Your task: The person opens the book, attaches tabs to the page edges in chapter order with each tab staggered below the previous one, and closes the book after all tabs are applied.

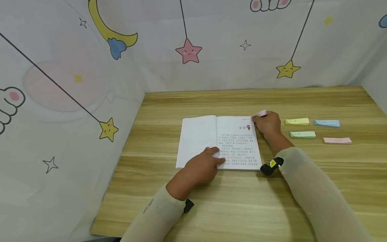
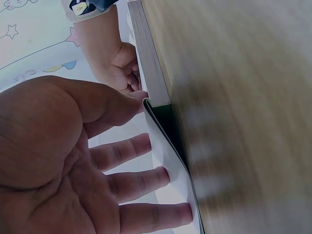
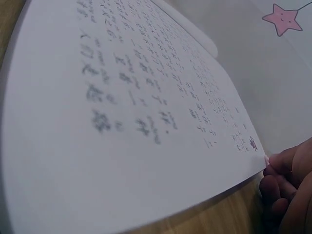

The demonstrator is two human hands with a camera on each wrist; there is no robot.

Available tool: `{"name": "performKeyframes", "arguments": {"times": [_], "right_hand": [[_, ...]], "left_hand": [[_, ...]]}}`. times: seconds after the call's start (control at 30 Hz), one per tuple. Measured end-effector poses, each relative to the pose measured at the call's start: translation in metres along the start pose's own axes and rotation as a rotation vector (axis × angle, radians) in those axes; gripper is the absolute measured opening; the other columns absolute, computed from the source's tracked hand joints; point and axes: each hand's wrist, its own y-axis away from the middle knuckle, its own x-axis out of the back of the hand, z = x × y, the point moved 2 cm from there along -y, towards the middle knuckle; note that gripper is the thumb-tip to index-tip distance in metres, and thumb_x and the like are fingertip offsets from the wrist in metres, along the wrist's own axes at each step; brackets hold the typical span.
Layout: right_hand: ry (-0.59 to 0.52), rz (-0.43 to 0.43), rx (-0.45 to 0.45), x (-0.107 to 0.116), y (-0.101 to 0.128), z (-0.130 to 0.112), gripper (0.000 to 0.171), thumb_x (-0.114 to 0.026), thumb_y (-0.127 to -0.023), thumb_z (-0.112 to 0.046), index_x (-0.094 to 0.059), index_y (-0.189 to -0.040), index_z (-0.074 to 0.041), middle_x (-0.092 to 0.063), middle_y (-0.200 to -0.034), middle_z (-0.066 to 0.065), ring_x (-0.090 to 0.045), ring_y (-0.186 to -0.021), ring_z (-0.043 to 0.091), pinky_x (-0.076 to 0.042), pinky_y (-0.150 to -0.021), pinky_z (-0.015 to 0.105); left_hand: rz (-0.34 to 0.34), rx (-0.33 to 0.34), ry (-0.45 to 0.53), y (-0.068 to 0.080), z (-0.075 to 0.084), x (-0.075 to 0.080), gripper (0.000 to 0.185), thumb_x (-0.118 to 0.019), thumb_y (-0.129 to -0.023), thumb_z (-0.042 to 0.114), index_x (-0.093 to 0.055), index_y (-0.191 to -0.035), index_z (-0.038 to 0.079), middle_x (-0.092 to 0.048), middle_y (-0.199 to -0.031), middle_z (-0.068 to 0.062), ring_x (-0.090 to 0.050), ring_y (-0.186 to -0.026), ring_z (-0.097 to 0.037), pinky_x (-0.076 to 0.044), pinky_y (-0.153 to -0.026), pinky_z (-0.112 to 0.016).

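We have the book open on the counter; our left hand rests on its near part, fingers spread, while our right hand pinches a pink slip at the page's far right corner. The slip looks light, soft and easily creased, best held by one end.

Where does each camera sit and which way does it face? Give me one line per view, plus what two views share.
Head: on the person's head, facing forward and down at the open book; left hand, right hand and sleeves show.
Left wrist: on that wrist, looking past the left hand along the book's edge; the right hand shows beyond.
Right wrist: on that wrist, looking across the printed page; the right hand shows at the right edge.
Head and right wrist share the printed page and a pink star.
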Motion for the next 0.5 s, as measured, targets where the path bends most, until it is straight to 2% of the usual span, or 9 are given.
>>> {"name": "performKeyframes", "arguments": {"times": [0.2,0.5], "right_hand": [[0.012,0.009,0.003,-0.0002,0.0003,-0.0006,0.041,-0.07,-0.094,-0.031,-0.069,-0.12,0.001,-0.07,-0.101,0.014,-0.058,-0.078,0.021,-0.047,-0.06,0.03],[0.047,0.042,0.013,-0.0024,0.0003,-0.0002,0.045,-0.07,-0.094,-0.032,-0.068,-0.121,0.003,-0.07,-0.112,0.019,-0.059,-0.093,0.029,-0.047,-0.069,0.035]], "left_hand": [[0.002,0.004,0.004,-0.0002,-0.0001,0.0001,0.04,-0.054,-0.103,0.013,-0.066,-0.139,0.026,-0.045,-0.155,-0.006,-0.046,-0.141,-0.034,-0.044,-0.108,-0.034],[0.006,0.004,0.006,-0.0008,-0.0002,-0.0004,0.04,-0.054,-0.103,0.013,-0.067,-0.139,0.026,-0.046,-0.155,-0.006,-0.046,-0.141,-0.033,-0.045,-0.107,-0.035]]}}
